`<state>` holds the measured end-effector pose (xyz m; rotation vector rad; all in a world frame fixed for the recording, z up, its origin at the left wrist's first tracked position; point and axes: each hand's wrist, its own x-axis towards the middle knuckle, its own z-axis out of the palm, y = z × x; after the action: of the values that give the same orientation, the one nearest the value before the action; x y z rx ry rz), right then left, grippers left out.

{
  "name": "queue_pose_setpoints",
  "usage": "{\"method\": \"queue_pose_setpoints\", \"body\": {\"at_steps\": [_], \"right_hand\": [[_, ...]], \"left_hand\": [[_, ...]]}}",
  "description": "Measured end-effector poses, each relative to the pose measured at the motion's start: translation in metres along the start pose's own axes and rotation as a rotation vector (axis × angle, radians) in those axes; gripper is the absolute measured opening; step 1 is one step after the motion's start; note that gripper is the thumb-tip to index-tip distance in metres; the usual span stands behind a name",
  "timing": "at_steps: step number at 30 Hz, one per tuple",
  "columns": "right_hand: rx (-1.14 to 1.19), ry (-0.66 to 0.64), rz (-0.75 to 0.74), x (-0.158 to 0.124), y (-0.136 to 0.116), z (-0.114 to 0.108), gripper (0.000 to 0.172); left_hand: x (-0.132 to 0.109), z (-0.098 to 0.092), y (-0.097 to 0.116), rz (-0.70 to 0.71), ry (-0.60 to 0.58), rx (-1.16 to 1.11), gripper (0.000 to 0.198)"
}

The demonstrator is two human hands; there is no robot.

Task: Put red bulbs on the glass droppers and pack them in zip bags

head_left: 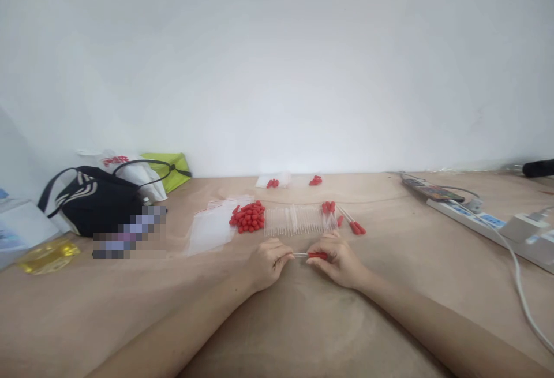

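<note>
My left hand (269,264) pinches a thin clear dropper tube (300,255) that lies level between my two hands. At its right end, a red rubber bulb (318,255) is gripped between the thumb and fingers of my right hand (340,259). Just beyond my hands lies a row of clear tubes (292,220), side by side. Left of that row is a heap of red bulbs (247,217). On the right, a few tubes with red bulbs on them (357,228) lie at a slant, and more bulbs (329,207) rest on the row's end.
Clear plastic bags (212,229) lie left of the heap. Small bulb groups (272,183) lie near the wall. At left are a black bag (104,205) and a yellow packet (48,255). A white power strip (476,216), phone (433,189) and cable (519,285) occupy the right.
</note>
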<state>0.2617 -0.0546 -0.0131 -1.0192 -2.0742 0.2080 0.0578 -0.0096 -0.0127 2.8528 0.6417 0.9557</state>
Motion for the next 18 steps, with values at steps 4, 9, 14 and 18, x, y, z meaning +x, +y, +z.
{"method": "queue_pose_setpoints", "body": {"at_steps": [4, 9, 14, 18], "right_hand": [[-0.023, -0.006, -0.021, 0.0004, 0.0004, 0.0011, 0.014], [-0.027, -0.009, -0.027, 0.0014, 0.0017, 0.0015, 0.017], [0.029, -0.018, -0.001, 0.0022, 0.0015, 0.0006, 0.022], [0.085, -0.041, 0.025, 0.0025, 0.0007, -0.0031, 0.024]], "left_hand": [[0.0009, -0.0006, 0.0009, 0.018, 0.0, 0.008, 0.029], [0.0026, -0.0029, 0.0031, 0.016, -0.003, 0.002, 0.029], [0.0015, -0.0032, 0.001, 0.003, -0.015, -0.017, 0.03], [0.0015, -0.0032, -0.0001, -0.016, -0.051, -0.03, 0.032]]}}
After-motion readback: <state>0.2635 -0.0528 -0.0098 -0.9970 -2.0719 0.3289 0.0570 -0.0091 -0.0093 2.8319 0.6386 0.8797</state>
